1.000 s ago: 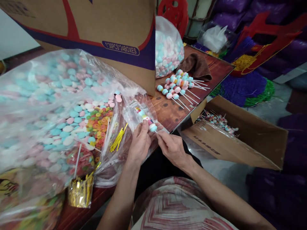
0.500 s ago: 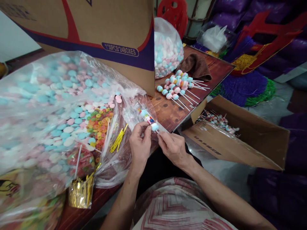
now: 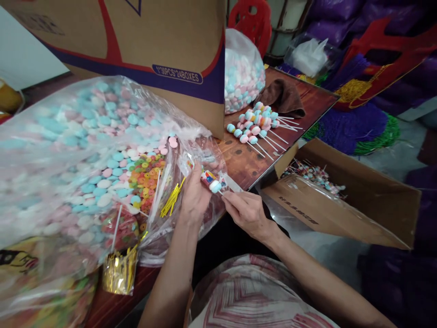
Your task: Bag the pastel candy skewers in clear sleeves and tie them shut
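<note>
My right hand point(image 3: 245, 210) pinches the white stick of a marshmallow skewer point(image 3: 215, 186) over the table's front edge. A clear wrapper with a colourful print covers part of its candy; a pale blue and white piece shows at the lower end. My left hand point(image 3: 196, 193) is closed around the wrapped upper part, its fingers partly hidden. Just left of it are gold twist ties point(image 3: 172, 198) and loose white sticks point(image 3: 158, 191) on the plastic. Gummy rings point(image 3: 146, 180) and pastel marshmallows point(image 3: 104, 183) spread out beyond them.
Finished-looking skewers point(image 3: 256, 120) lie in a pile near a brown cloth point(image 3: 285, 98). A large carton point(image 3: 136, 50) stands at the back, beside a bag of marshmallows point(image 3: 244, 73). On my right, a lower open carton point(image 3: 348, 209) holds many skewers. A gold tie packet point(image 3: 120, 271) sits at the front edge.
My left hand has shifted up along the wrapped skewer, from its lower end to its upper part. The right hand keeps its pinch on the stick. The view has moved slightly.
</note>
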`<state>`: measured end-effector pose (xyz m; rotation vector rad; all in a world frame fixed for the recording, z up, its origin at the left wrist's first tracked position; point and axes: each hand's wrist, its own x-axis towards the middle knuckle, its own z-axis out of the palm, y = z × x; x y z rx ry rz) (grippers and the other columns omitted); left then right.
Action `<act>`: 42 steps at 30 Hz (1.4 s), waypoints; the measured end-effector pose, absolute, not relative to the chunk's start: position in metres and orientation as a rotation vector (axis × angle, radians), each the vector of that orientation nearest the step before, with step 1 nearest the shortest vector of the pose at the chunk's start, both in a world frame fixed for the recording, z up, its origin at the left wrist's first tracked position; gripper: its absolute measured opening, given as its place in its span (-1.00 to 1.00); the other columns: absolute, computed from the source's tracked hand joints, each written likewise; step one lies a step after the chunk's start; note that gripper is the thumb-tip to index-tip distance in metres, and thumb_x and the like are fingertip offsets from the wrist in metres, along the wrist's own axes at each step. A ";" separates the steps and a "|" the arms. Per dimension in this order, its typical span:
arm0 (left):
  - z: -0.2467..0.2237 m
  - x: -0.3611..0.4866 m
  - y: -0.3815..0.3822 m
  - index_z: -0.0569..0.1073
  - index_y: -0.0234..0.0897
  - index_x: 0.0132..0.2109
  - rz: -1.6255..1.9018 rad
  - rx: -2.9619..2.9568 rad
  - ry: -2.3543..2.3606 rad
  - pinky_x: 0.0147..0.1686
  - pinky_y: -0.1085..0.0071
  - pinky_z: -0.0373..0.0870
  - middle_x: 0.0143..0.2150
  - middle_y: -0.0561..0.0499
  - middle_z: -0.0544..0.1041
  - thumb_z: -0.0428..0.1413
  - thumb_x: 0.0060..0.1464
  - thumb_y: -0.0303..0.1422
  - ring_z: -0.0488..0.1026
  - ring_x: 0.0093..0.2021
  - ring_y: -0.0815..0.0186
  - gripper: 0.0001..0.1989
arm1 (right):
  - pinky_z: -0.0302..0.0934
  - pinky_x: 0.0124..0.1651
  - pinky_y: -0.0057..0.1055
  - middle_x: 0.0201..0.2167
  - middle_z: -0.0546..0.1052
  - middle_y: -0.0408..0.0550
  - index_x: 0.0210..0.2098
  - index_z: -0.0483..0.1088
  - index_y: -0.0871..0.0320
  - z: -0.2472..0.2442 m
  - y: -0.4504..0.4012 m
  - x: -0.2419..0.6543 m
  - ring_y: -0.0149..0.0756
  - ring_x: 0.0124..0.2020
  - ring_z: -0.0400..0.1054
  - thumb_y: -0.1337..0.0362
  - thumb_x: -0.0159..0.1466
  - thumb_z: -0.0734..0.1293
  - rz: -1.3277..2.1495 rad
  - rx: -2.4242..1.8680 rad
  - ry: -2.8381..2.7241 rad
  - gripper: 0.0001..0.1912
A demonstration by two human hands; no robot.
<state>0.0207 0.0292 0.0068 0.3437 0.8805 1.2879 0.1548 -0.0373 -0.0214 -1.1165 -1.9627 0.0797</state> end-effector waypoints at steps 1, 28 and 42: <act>0.008 0.022 0.030 0.44 -0.34 -0.35 1.277 0.309 0.855 -0.34 0.49 0.43 -0.42 0.02 0.49 0.21 0.16 -0.13 0.50 -0.37 0.39 -0.67 | 0.27 -0.38 -0.47 -0.53 0.56 -0.09 -0.30 0.47 0.20 -0.022 -0.037 0.154 -0.41 -0.54 0.42 0.43 0.38 0.25 0.115 -1.128 -1.957 -0.82; 0.006 0.018 0.017 0.49 -0.29 -0.24 1.170 0.319 0.815 -0.11 0.28 0.50 -0.31 -0.02 0.59 0.24 0.13 -0.18 0.59 -0.17 0.19 -0.76 | 0.33 -0.27 -0.49 -0.34 0.58 -0.06 -0.16 0.48 0.15 -0.024 -0.038 0.146 -0.39 -0.41 0.44 0.28 0.41 0.24 0.712 -1.243 -1.693 -0.82; 0.005 0.012 0.024 0.41 -0.32 -0.35 1.254 0.210 0.880 -0.47 0.49 0.40 -0.46 0.09 0.46 0.19 0.20 -0.26 0.49 -0.44 0.40 -0.77 | -0.25 -0.62 -0.54 -0.74 0.00 -0.41 -0.23 0.52 0.27 -0.012 -0.033 0.150 -0.58 -0.71 -0.26 0.14 0.28 0.35 1.824 -0.905 -0.773 -0.71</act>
